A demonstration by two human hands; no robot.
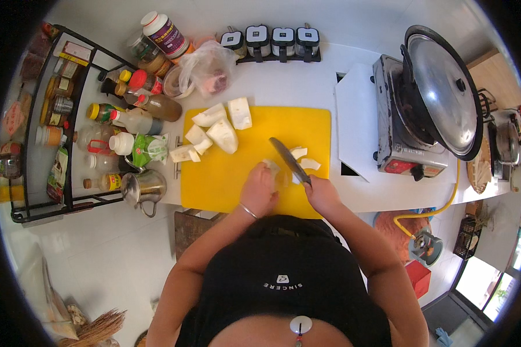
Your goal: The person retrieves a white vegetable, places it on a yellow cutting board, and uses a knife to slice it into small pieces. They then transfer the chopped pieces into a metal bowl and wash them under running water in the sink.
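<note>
On the yellow cutting board [252, 199], my right hand [323, 195] is closed around the handle of a kitchen knife [288, 158], its blade pointing up and left. My left hand [258, 188] is at the board's near middle, around a pale, blurred piece [271, 167]; its exact shape and the fingers' grip are partly hidden. Two thin pale slices [310, 164] lie just right of the blade. Several thick chunks of a white-fleshed vegetable or fruit [222, 135] rest at the board's upper left, one small group [185, 153] overlapping its left edge.
A metal pitcher [150, 188] and several bottles [160, 107] stand left, beside a black rack [71, 165]. Behind the board are a plastic bag [208, 65] and several seasoning jars [257, 41]. A portable gas stove [410, 152] bears a lidded wok [438, 91] at right.
</note>
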